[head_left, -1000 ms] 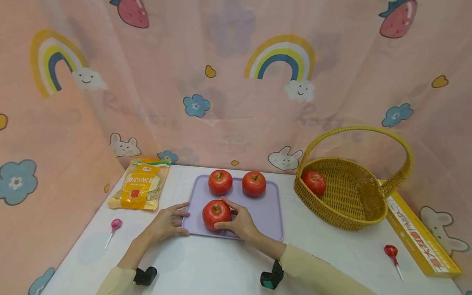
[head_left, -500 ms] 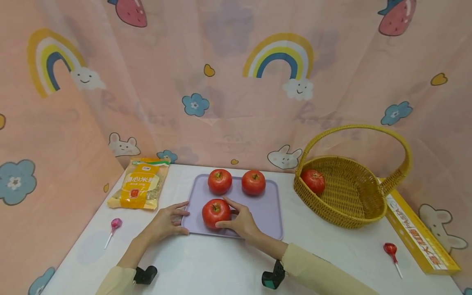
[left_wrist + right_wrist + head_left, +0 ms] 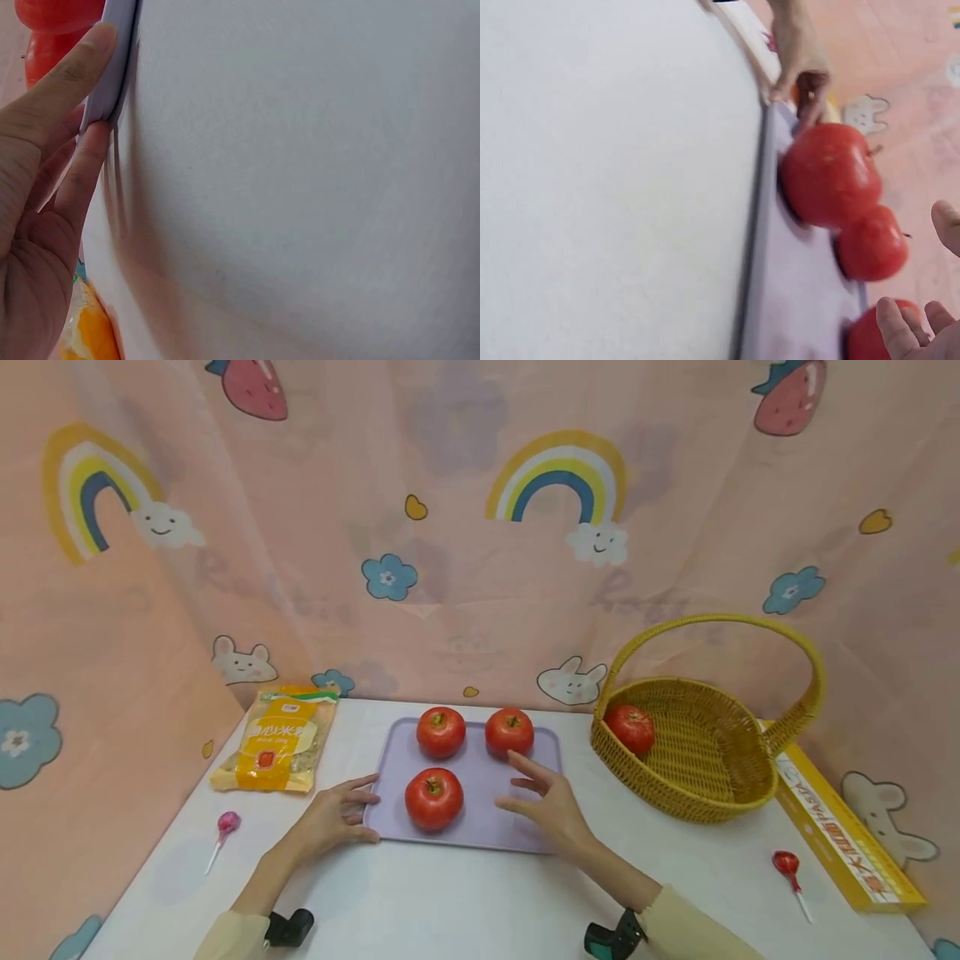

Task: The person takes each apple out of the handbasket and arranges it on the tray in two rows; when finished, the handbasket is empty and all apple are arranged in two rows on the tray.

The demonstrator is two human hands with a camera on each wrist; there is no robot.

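Observation:
A lilac tray bears three red apples: a front one, a back left one and a back right one. At the tray's left front corner, my left hand touches the edge with extended fingers; in the left wrist view its thumb lies along the rim. My right hand hovers over the tray's right side, thumb and fingers spread apart, holding nothing. Its index fingertip overlaps the lower edge of the back right apple in the head view.
A wicker basket with a tall handle stands at the right, one apple inside. Behind it lies a yellow pasta box. A yellow food bag and pink lollipop are left; a red lollipop is front right.
My right hand has let go of the front apple and moved right, towards the back right apple. The front apple stays on the tray. My left hand keeps its place at the tray edge.

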